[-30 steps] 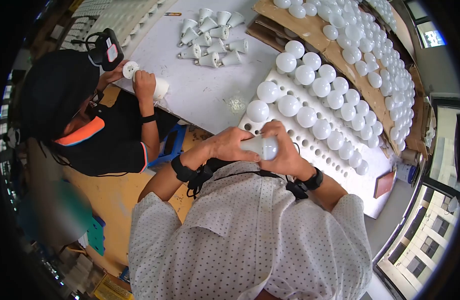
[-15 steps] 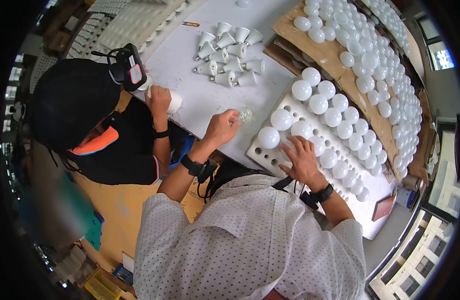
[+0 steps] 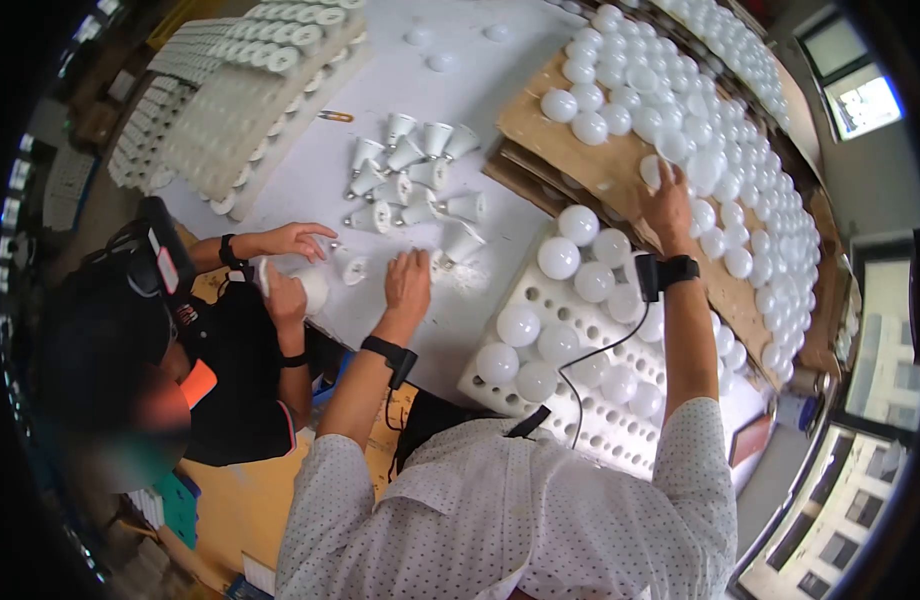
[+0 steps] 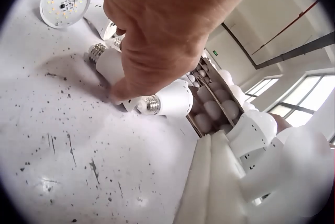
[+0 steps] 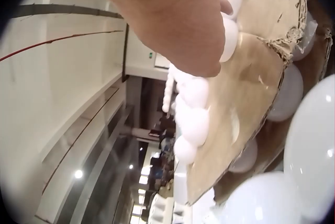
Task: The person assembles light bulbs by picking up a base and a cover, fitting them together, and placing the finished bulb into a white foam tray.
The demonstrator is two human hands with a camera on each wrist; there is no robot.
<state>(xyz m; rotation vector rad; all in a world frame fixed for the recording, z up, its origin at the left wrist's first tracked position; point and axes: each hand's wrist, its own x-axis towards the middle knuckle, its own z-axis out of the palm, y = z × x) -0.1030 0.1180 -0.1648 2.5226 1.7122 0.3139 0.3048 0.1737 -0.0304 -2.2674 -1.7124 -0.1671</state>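
The foam tray [image 3: 555,290] holds round bulbs [image 3: 558,258] in its holes. Just beyond it, a cardboard sheet [image 3: 540,135] carries crowded white domes [image 3: 588,128]; my right hand [image 3: 666,212] reaches in among these. Left of the tray, my left hand [image 3: 408,285] touches a bulb base [image 4: 108,68] on the tabletop [image 3: 440,340]. Whether either hand's fingers are clamped, I can't tell.

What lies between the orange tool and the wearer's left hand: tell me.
In the head view, loose white bulb bases lie between the orange tool and left hand.
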